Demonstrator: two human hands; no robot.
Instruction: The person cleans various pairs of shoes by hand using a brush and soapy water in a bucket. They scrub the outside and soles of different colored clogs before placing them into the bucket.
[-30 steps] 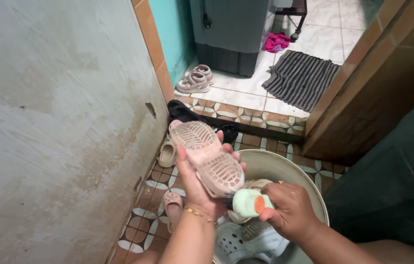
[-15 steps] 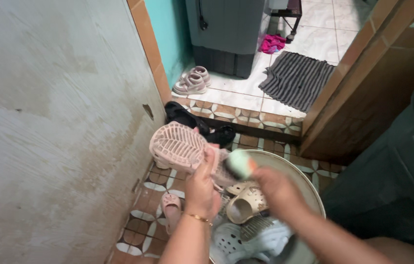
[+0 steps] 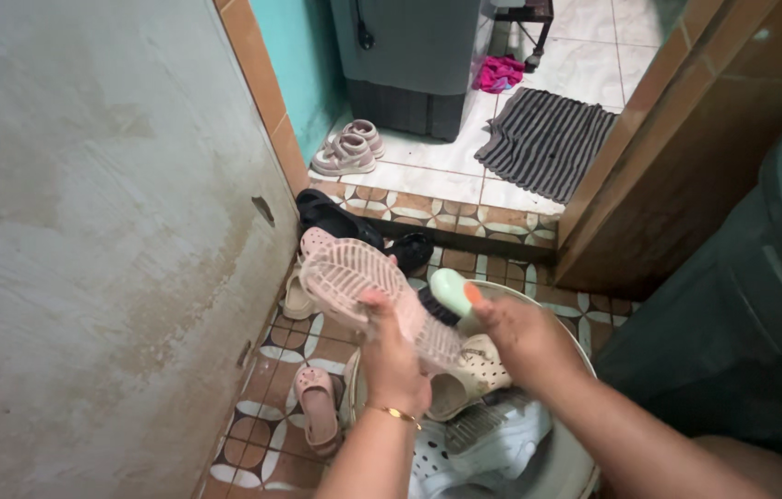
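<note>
My left hand (image 3: pixel 393 356) grips a pink rubber sandal (image 3: pixel 363 286) by its edge, sole turned up, above a round basin (image 3: pixel 568 344). My right hand (image 3: pixel 522 334) holds a pale green scrub brush (image 3: pixel 451 296) with its dark bristles pressed against the sandal's sole. A gold bracelet sits on my left wrist. In the basin lie a beige perforated clog (image 3: pixel 476 370) and a white perforated clog (image 3: pixel 492 442).
A small pink sandal (image 3: pixel 317 407) and a beige one (image 3: pixel 298 300) lie on the patterned tile floor by the grey wall. Black shoes (image 3: pixel 335 217) rest at the doorstep. Beyond are pink sandals (image 3: pixel 346 148), a striped mat (image 3: pixel 543 139) and a dark bin (image 3: pixel 760 259) at right.
The sandal has been turned and lowered to the left, and the brush has moved up onto its sole. The view has tilted slightly toward the doorway.
</note>
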